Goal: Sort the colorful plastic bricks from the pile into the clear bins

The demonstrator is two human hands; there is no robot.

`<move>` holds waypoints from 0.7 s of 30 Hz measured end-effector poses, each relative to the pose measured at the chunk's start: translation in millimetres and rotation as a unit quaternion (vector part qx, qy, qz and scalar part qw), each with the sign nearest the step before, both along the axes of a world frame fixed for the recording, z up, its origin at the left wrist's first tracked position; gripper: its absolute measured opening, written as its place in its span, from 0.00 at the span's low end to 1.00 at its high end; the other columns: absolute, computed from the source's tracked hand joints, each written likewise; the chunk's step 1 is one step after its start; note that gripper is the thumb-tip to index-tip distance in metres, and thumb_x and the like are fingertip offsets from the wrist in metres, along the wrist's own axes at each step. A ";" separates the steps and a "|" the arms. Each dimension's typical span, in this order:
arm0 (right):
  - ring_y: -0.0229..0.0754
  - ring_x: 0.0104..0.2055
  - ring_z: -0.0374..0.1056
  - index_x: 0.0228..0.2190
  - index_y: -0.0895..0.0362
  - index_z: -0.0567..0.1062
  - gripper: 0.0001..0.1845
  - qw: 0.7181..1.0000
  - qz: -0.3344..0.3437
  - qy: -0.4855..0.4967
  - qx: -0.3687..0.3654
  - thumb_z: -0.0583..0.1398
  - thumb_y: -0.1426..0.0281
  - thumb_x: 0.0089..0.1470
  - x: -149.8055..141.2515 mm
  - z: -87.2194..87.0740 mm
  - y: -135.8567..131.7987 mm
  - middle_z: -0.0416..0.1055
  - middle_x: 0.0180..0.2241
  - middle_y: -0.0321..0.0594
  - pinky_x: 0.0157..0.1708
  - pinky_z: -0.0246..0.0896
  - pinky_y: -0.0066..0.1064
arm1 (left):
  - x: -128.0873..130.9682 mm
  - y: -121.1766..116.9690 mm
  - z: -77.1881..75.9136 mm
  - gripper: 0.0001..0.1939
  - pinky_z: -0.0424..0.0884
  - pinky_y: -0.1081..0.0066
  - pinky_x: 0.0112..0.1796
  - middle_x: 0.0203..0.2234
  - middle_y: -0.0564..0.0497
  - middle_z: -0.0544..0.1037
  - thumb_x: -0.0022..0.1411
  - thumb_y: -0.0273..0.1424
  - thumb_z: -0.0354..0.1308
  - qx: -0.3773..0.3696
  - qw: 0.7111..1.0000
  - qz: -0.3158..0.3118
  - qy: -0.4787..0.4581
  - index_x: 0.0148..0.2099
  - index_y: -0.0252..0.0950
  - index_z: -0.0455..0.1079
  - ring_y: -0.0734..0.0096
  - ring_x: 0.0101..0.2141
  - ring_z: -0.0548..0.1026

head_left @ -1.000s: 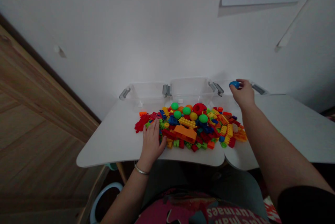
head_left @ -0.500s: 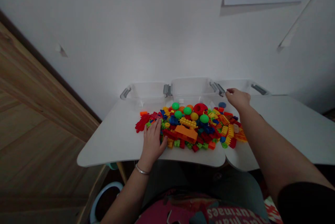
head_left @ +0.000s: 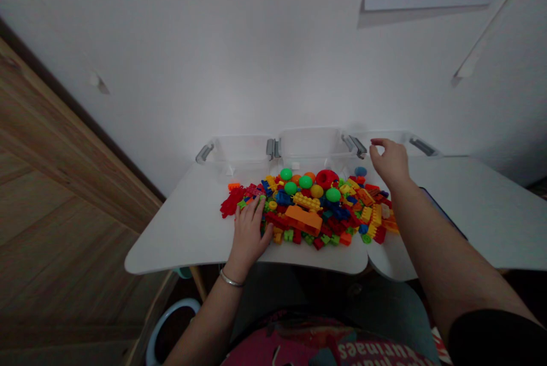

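A heap of colourful plastic toy building bricks (head_left: pixel 318 212) covers the middle of a white table (head_left: pixel 179 235), with several green, yellow and red balls at its back. My left hand (head_left: pixel 249 229), a metal bangle on its wrist, rests with fingers apart on the heap's left side, touching the bricks. Above the heap's back right corner hangs my right hand (head_left: pixel 388 162), open and empty. Just left of its fingers, a blue ball (head_left: pixel 360 171) lies at the heap's back edge.
Behind the heap, clear plastic bins (head_left: pixel 311 146) with grey latches (head_left: pixel 358 146) stand against the white wall. A dark blue flat edge (head_left: pixel 442 212) shows on the table right of my right forearm. A wooden panel (head_left: pixel 64 183) runs along the left.
The blue ball has left my right hand and now lies at the back of the heap. My right hand has moved down and left, and its fingers are apart. My left hand has barely moved.
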State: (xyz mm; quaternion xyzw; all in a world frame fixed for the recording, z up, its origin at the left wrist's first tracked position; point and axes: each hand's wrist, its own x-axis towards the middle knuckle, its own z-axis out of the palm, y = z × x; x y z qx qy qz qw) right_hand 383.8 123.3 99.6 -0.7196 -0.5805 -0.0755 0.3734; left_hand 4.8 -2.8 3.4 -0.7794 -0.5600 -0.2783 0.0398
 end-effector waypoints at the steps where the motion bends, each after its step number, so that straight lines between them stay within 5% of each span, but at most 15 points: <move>1: 0.50 0.47 0.68 0.45 0.59 0.76 0.21 0.999 0.015 0.002 0.046 0.52 0.64 0.55 -5.3 4.4 -8.2 0.75 0.44 0.50 0.51 0.58 0.43 | 0.0 0.1 0.1 0.31 0.48 0.43 0.62 0.64 0.39 0.61 0.64 0.34 0.50 0.001 1.000 -0.001 0.000 0.68 0.36 0.52 0.52 0.60 0.62; 5: 0.47 0.42 0.68 0.44 0.57 0.75 0.19 0.989 0.082 0.041 0.115 0.53 0.62 0.55 -37.1 11.4 -49.5 0.75 0.41 0.46 0.46 0.62 0.41 | 0.1 0.8 -1.3 0.31 0.50 0.44 0.62 0.64 0.39 0.61 0.64 0.34 0.50 0.003 1.000 0.001 -0.001 0.68 0.36 0.51 0.52 0.60 0.62; 9: 0.49 0.42 0.68 0.44 0.56 0.75 0.18 0.988 0.150 -0.018 0.032 0.55 0.61 0.55 -71.4 -11.9 -81.9 0.75 0.42 0.46 0.47 0.62 0.42 | 0.3 1.3 -3.3 0.34 0.50 0.45 0.62 0.63 0.39 0.61 0.64 0.34 0.50 0.004 1.000 0.000 -0.001 0.69 0.34 0.48 0.52 0.60 0.62; 14: 0.55 0.48 0.66 0.47 0.56 0.72 0.20 0.986 0.119 -0.109 -0.035 0.56 0.62 0.55 -93.4 -44.3 -93.6 0.73 0.45 0.49 0.49 0.60 0.44 | 1.2 0.4 -4.0 0.36 0.48 0.44 0.62 0.61 0.37 0.64 0.63 0.35 0.51 0.024 1.000 0.008 0.002 0.70 0.32 0.45 0.50 0.60 0.63; 21: 0.55 0.46 0.66 0.47 0.57 0.72 0.20 0.984 0.104 -0.140 -0.037 0.56 0.61 0.55 -90.9 -50.0 -96.2 0.71 0.45 0.50 0.47 0.61 0.44 | 0.5 -0.8 -4.5 0.34 0.48 0.44 0.62 0.60 0.35 0.66 0.65 0.37 0.50 0.032 0.999 0.014 -0.003 0.68 0.29 0.47 0.51 0.59 0.64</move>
